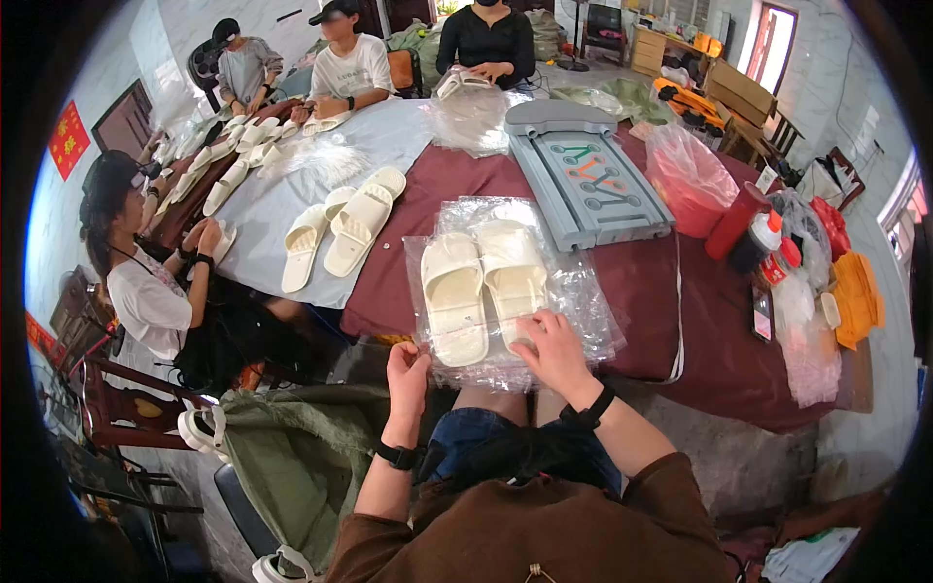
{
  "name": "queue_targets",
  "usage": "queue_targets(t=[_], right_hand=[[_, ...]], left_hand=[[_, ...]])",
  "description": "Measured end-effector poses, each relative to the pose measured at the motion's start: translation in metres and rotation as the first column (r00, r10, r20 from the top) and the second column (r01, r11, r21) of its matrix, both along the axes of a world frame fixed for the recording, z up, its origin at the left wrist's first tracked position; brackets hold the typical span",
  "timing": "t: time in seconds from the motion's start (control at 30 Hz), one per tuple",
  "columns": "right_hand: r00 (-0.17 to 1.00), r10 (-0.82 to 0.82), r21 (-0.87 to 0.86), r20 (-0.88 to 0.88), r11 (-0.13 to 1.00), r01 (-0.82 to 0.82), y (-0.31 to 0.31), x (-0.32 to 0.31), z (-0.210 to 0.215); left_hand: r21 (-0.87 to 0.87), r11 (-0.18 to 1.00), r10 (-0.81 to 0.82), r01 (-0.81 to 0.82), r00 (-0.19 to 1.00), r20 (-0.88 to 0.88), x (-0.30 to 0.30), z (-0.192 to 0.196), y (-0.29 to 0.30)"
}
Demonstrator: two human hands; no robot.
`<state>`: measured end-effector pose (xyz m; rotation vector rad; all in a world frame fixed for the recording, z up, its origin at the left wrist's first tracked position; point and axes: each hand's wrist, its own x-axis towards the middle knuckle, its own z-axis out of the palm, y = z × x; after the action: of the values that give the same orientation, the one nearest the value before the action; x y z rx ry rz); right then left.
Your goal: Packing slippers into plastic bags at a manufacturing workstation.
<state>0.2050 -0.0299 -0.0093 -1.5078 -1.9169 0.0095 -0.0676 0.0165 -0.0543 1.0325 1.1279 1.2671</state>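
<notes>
A pair of cream slippers (481,287) lies side by side inside a clear plastic bag (583,301) at the near edge of the dark red table (680,311). My right hand (556,348) rests flat on the bag, over the heel of the right slipper. At the bag's near left corner, my left hand (406,369) pinches the plastic edge. More loose cream slippers (345,225) lie further left on a grey cloth (389,136).
A grey plastic folding stool (583,170) lies flat behind the bag. Red bag, bottles and orange items crowd the table's right side. Several other people sit around the far and left sides handling slippers. A green sack (301,447) sits at my left.
</notes>
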Motion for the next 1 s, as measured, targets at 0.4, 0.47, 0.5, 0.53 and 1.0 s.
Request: queue_targets(t=[0.4,0.47,0.5,0.53,1.0], right_hand=[[0.995,-0.072,-0.066,-0.075,0.996,0.067,-0.001,0.002,-0.003],[0.995,-0.058,-0.054,-0.082,0.997,0.053,-0.002,-0.001,0.0],[0.995,-0.047,-0.044,-0.088,0.998,0.044,-0.002,-0.003,0.001],[0.995,-0.052,-0.039,-0.088,0.998,0.049,-0.002,-0.001,0.001],[0.719,-0.03,-0.191,-0.694,0.971,-0.144,0.003,0.016,0.018]], left_hand=[[-0.138,0.96,-0.06,0.245,0.659,0.75,0.059,0.051,0.005],[-0.131,0.968,-0.178,0.215,0.952,0.25,0.062,0.048,0.005],[-0.076,0.983,-0.165,0.169,0.985,0.057,0.063,0.043,0.006],[-0.071,0.982,-0.17,0.174,0.984,0.056,0.064,0.042,0.008],[-0.108,0.909,-0.26,0.403,0.749,0.61,0.041,0.033,-0.008]])
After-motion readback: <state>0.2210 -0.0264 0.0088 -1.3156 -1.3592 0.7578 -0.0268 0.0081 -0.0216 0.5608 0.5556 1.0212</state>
